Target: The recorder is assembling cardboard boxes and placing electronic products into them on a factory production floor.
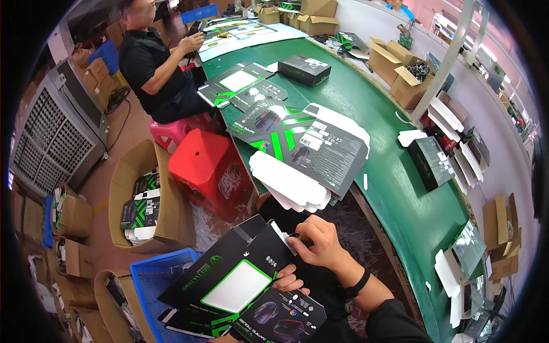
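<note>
A partly folded black and green cardboard mouse box (220,266), with a white window panel and mouse pictures on its flap, is held low in front of me. My left hand (290,280) wraps its fingers around the box's right side; the rest of that hand is mostly hidden behind the cardboard. At the box's upper end, my right hand (320,243) pinches the edge of a small white flap (279,231) between thumb and fingers. Just beyond, a stack of flat mouse-box blanks (329,151) overhangs the edge of the green table (389,197).
A blue plastic crate (143,286) stands under the held box. To the left are a carton of box blanks (117,228) and a red stool (200,166). Assembled boxes (306,70) and cartons line the table. A co-worker (154,63) in black sits at the far left.
</note>
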`<state>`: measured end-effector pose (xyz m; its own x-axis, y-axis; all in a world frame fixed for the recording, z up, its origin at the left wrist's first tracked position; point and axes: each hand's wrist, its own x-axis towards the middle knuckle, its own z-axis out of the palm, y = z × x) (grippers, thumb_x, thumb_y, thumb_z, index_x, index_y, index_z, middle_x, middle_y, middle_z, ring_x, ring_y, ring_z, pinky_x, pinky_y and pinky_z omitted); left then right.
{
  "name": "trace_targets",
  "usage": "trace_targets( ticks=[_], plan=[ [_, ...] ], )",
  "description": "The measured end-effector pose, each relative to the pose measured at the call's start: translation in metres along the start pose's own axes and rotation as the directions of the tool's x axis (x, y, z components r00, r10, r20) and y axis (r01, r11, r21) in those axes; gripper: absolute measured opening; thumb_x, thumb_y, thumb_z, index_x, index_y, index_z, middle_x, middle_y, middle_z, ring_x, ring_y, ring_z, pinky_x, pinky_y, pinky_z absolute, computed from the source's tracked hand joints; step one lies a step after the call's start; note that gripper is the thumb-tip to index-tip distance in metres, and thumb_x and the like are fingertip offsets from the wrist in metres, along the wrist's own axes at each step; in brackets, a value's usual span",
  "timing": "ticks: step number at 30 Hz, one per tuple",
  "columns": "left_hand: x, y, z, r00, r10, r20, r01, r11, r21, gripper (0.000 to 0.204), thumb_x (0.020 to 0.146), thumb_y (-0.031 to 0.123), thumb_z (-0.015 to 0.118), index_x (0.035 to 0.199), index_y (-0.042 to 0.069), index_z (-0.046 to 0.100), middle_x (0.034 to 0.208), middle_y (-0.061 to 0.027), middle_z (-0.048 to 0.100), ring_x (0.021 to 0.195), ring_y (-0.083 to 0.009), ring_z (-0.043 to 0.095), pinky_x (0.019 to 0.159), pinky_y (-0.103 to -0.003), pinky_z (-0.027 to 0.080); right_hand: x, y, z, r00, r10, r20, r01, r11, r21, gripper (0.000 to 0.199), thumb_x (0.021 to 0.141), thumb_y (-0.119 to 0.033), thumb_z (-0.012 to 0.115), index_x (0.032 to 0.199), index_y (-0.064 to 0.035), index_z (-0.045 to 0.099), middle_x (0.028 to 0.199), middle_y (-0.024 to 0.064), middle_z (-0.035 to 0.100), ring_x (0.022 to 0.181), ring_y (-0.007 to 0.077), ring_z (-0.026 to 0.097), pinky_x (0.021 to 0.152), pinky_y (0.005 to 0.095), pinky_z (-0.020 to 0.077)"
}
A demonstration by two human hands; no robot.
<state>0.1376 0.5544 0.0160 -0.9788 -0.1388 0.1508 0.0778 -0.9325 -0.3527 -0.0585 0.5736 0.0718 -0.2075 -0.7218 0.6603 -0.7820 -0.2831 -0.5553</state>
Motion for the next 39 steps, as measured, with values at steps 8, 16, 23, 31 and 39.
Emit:
trace_targets(
  ticks=[8,16,23,31,39],
  plan=[
    [0.005,-0.007,0.013,0.999,-0.019,-0.045,0.018,0.999,-0.037,0.012,0.099,0.022,0.048,0.089,0.019,0.042,0.068,0.0103,0.035,0.073,-0.0079,0.038,0.102,-0.038,0.028,0.015,0.008,-0.023,0.973,-0.188,0.134,0.193,0.981,-0.024,0.03,0.07,-0.017,0.085,0.081,-0.0076,0.059,0.067,0.004,0.05,0.055,0.0222,0.051,0.045,0.0339,0.0381],
    [0.006,-0.007,0.008,0.994,-0.073,-0.078,0.069,0.996,-0.058,0.012,0.098,0.024,0.05,0.089,0.02,0.043,0.068,0.0105,0.037,0.074,-0.0069,0.039,0.101,-0.037,0.028,0.012,0.012,-0.024,0.963,-0.227,0.143,0.23,0.973,-0.001,0.034,0.069,-0.018,0.087,0.082,-0.0076,0.058,0.068,0.0038,0.049,0.054,0.0226,0.049,0.044,0.0344,0.0367],
    [0.007,-0.009,-0.002,0.998,-0.058,-0.037,0.055,0.996,-0.076,0.015,0.097,0.025,0.055,0.09,0.02,0.043,0.068,0.0107,0.039,0.074,-0.0065,0.041,0.101,-0.038,0.029,0.014,0.013,-0.013,0.957,-0.223,0.186,0.226,0.974,0.004,0.026,0.076,-0.022,0.082,0.084,-0.0095,0.06,0.069,0.0027,0.048,0.061,0.0231,0.052,0.048,0.0356,0.0393],
    [0.007,-0.014,0.009,0.996,-0.064,-0.068,0.057,0.993,-0.099,0.014,0.099,0.026,0.05,0.088,0.019,0.043,0.066,0.01,0.036,0.073,-0.0073,0.039,0.099,-0.035,0.03,0.021,0.012,-0.012,0.938,-0.248,0.242,0.244,0.969,0.046,0.023,0.076,-0.017,0.081,0.083,-0.0085,0.06,0.067,0.0037,0.049,0.061,0.0237,0.053,0.048,0.0373,0.0391],
    [0.006,-0.008,0.014,0.997,-0.068,-0.048,0.066,0.997,-0.039,0.014,0.099,0.027,0.051,0.091,0.019,0.042,0.068,0.0101,0.035,0.075,-0.0078,0.039,0.1,-0.039,0.028,0.019,0.019,-0.013,0.978,-0.151,0.145,0.113,0.964,0.241,0.027,0.071,-0.013,0.084,0.08,-0.0063,0.059,0.066,0.0046,0.051,0.056,0.0237,0.051,0.048,0.0353,0.0372]
  ],
)
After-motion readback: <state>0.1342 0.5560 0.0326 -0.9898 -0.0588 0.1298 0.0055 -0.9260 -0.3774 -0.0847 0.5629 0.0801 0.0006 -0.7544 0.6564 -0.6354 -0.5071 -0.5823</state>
